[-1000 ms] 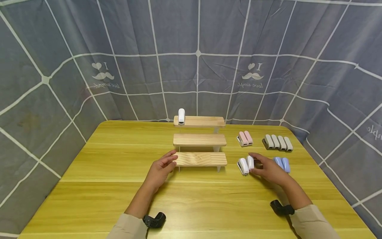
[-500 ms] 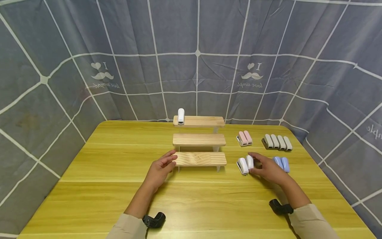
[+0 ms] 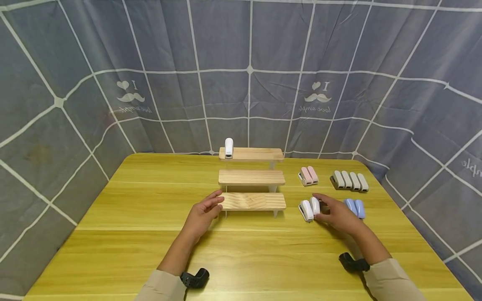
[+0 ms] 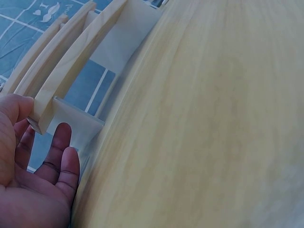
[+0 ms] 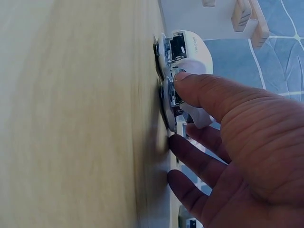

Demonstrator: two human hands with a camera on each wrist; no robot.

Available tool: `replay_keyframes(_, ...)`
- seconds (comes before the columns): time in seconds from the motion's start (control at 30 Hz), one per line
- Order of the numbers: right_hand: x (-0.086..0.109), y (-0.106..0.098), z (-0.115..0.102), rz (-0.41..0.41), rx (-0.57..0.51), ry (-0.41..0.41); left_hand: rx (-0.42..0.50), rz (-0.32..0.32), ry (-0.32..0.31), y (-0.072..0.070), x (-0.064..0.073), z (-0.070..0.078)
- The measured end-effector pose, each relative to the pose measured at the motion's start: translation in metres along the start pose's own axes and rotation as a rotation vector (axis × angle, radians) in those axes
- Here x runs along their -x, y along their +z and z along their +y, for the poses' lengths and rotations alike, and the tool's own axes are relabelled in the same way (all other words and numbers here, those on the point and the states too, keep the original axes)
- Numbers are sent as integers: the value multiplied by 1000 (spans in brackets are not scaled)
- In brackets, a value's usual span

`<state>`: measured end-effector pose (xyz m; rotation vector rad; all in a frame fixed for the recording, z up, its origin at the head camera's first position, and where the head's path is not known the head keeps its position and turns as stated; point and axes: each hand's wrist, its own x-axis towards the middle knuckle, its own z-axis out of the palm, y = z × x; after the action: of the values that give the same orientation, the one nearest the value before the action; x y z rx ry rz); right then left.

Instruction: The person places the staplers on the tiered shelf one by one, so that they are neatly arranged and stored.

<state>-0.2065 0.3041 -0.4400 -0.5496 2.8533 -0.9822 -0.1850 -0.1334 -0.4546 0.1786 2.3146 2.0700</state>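
A three-tier wooden stand (image 3: 251, 201) has pale boards on clear supports. At the left end of its lowest board, my left hand (image 3: 201, 216) pinches the board between thumb (image 4: 16, 107) and fingers; the other fingers hang below it in the left wrist view. Right of the stand, two white mini staplers (image 3: 306, 210) lie side by side on the table. My right hand (image 3: 337, 213) grips the right-hand white stapler (image 3: 315, 205) with thumb (image 5: 199, 90) in front and index finger behind. Another white stapler (image 3: 229, 147) stands at the left of the top board.
Two pink staplers (image 3: 308, 175) lie behind the white pair. Several grey-white staplers (image 3: 350, 180) form a row at the back right. Two blue staplers (image 3: 355, 208) lie just beyond the right hand. A grey gridded curtain (image 3: 248, 96) surrounds the yellow wooden table (image 3: 244, 259).
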Motion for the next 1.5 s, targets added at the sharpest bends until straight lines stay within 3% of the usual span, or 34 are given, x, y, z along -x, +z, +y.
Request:
replay_keyframes(0.67, -1, -3, 2, 32, -96, 18, -4, 0, -1, -1, 0, 3)
replay_keyframes(1.13, -5, -6, -8, 110, -105, 37, -2, -3, 12, -1, -1, -1)
replay_keyframes(1.5, -12, -5, -15, 126, -165, -28, 10, -1, -3, -1, -1, 0)
